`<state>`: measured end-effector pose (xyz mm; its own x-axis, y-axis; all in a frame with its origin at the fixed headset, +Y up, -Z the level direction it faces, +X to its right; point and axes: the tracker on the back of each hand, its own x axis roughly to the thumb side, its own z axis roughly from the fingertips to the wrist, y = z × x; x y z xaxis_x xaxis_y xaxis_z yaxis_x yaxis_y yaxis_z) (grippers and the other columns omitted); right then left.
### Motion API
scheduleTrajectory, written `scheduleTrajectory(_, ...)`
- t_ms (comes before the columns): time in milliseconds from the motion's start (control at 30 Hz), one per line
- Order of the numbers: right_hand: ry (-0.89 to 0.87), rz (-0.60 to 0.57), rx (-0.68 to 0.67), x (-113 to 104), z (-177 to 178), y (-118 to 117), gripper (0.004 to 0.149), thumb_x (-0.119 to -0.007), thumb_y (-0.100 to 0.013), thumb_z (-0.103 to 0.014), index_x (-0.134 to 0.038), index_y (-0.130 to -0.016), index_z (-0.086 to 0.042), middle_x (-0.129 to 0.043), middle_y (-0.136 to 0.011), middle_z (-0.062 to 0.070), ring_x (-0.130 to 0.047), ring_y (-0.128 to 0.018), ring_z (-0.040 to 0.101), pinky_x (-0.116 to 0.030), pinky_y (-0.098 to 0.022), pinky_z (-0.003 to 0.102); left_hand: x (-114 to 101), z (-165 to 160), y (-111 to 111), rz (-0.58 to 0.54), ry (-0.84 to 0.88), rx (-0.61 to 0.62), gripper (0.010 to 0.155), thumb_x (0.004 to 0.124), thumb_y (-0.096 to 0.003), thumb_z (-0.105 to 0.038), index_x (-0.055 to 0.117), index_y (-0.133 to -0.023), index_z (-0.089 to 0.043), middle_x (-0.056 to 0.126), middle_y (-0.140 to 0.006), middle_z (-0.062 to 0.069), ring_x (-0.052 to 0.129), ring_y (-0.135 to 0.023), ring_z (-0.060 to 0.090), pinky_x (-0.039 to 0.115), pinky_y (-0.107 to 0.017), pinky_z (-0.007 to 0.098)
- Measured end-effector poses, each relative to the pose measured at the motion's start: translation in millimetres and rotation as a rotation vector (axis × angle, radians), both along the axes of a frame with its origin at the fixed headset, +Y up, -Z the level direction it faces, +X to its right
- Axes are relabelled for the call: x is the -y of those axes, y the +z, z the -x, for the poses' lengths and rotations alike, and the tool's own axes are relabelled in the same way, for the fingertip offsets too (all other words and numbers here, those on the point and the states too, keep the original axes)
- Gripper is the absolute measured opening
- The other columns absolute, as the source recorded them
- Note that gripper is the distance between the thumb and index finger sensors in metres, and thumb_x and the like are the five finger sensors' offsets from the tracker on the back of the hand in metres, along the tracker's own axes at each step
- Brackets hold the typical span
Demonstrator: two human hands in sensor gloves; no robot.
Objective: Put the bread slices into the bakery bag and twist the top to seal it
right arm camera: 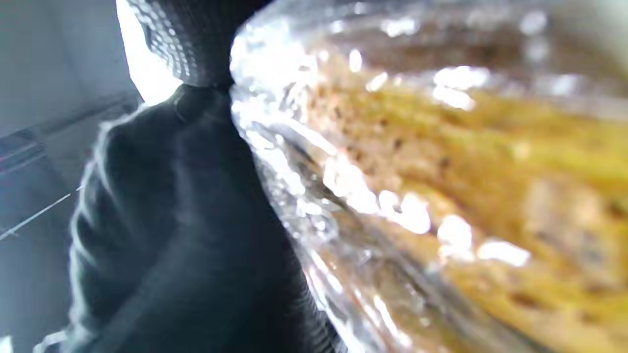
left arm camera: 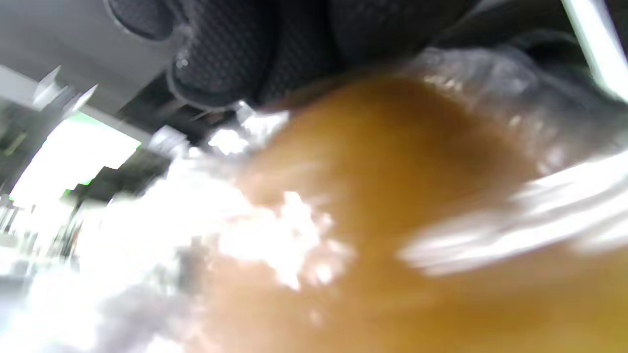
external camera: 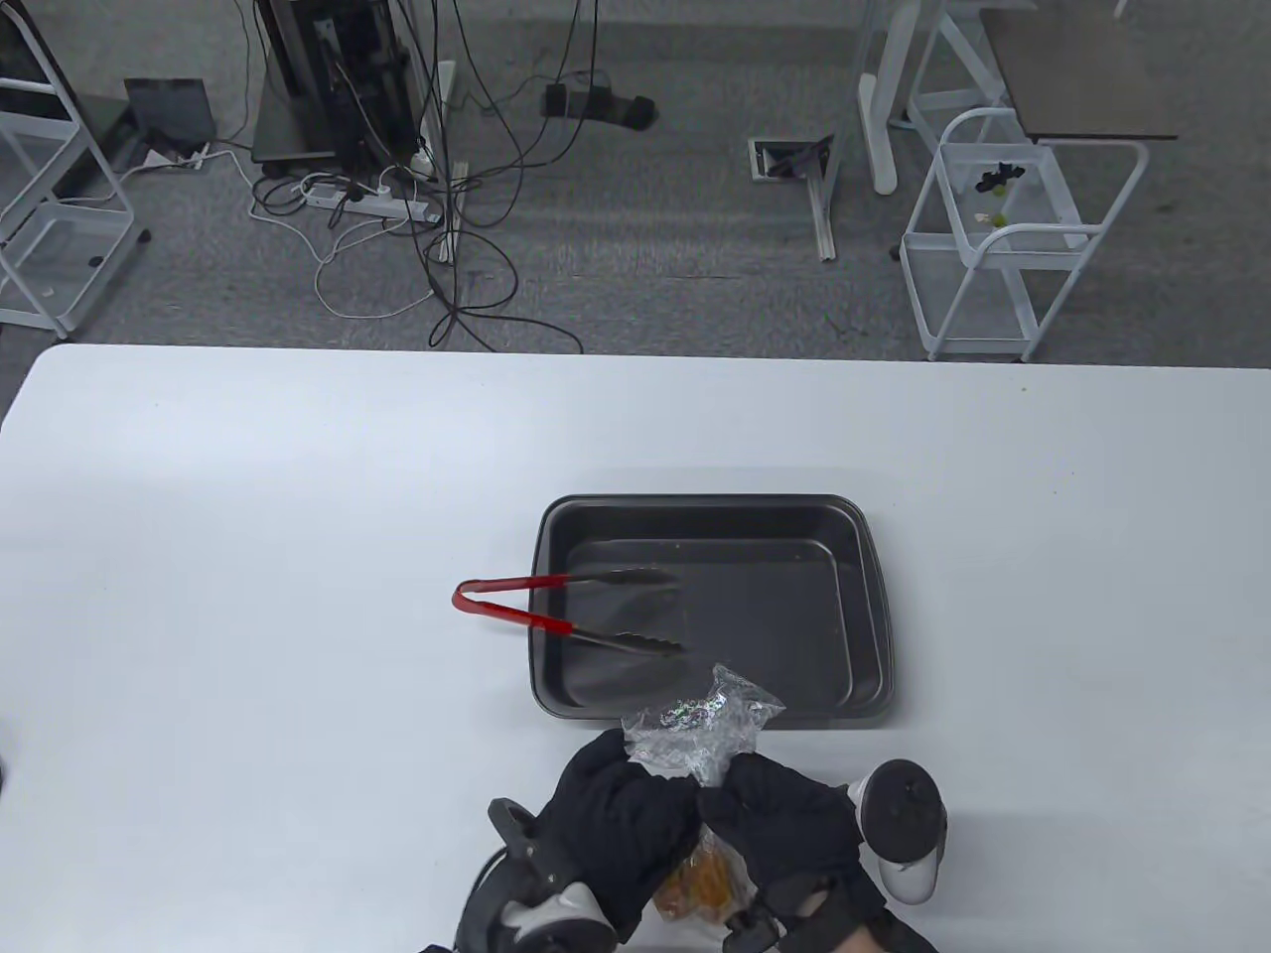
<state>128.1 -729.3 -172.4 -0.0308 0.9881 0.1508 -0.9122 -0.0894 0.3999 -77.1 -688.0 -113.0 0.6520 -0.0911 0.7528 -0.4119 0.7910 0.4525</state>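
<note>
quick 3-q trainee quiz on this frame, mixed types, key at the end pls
1. True or false: bread slices are still lying in the baking tray.
2. Where do the red-handled tongs rest? A) flat on the table beside the tray B) tips inside the tray, handles sticking out over its left rim C) in the left hand
3. Fill in: both the left hand and the right hand grip the ____, whose bunched top stands up between them.

Key: 1 false, no bread shows in the tray; 2 B; 3 bakery bag, with the bread inside it.

Tongs [external camera: 566,615] in tray [external camera: 864,615] (handles overhanging).
</note>
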Motion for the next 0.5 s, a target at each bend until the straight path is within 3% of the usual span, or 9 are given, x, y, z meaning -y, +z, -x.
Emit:
scheduleTrajectory(33, -0.021, 0.070, -0.063, 3, 1, -2, 0.044, -0.077, -0.043, -0.035, -0.092, -0.065, 0.000, -0.094, -0.065, 0.023, -0.096, -0.043, 0.038, -0.047, -0.063, 0.073, -2, -4, 6, -0.100, -0.071, 0.016, 0.046, 0.083, -0.0482, -0.039, 0.075, -0.086, -0.014, 0.094, -0.066, 0.002, 0.095, -0.059, 0.022, 0.059, -0.078, 0.056)
scheduleTrajectory(267, -0.106, 0.381, -0.300, 28, 9, -8, 0.045, -0.075, -0.044, -0.037, -0.094, -0.062, 0.000, -0.097, -0.061, 0.023, -0.098, -0.038, 0.035, -0.052, -0.063, 0.071, -1, -17, 36, -0.447, -0.340, 0.041, 0.044, 0.084, -0.0473, -0.035, 0.073, -0.087, -0.020, 0.090, -0.071, 0.005, 0.090, -0.063, 0.026, 0.056, -0.077, 0.057)
scheduleTrajectory(333, -0.134, 0.461, -0.347, 33, 10, -7, 0.045, -0.075, -0.044, -0.036, -0.094, -0.061, 0.001, -0.098, -0.058, 0.023, -0.099, -0.035, 0.035, -0.055, -0.062, 0.070, -1, -19, 38, -0.466, -0.350, 0.040, 0.043, 0.084, -0.0470, -0.034, 0.073, -0.087, -0.021, 0.090, -0.072, 0.005, 0.089, -0.064, 0.026, 0.055, -0.077, 0.057)
scheduleTrajectory(400, -0.135, 0.461, -0.337, 34, 9, -8, 0.045, -0.076, -0.045, -0.036, -0.095, -0.060, 0.002, -0.098, -0.058, 0.024, -0.099, -0.034, 0.035, -0.056, -0.062, 0.069, -1, -19, 36, -0.456, -0.349, 0.035, 0.043, 0.084, -0.0467, -0.034, 0.074, -0.087, -0.022, 0.090, -0.073, 0.004, 0.089, -0.064, 0.026, 0.054, -0.077, 0.057)
scheduleTrajectory(500, -0.085, 0.411, -0.280, 31, 1, -11, 0.044, -0.077, -0.045, -0.036, -0.094, -0.062, 0.001, -0.097, -0.059, 0.024, -0.099, -0.035, 0.035, -0.055, -0.062, 0.069, 2, -15, 23, -0.338, -0.296, -0.006, 0.044, 0.082, -0.0482, -0.036, 0.072, -0.089, -0.022, 0.090, -0.075, 0.005, 0.090, -0.066, 0.026, 0.054, -0.077, 0.058)
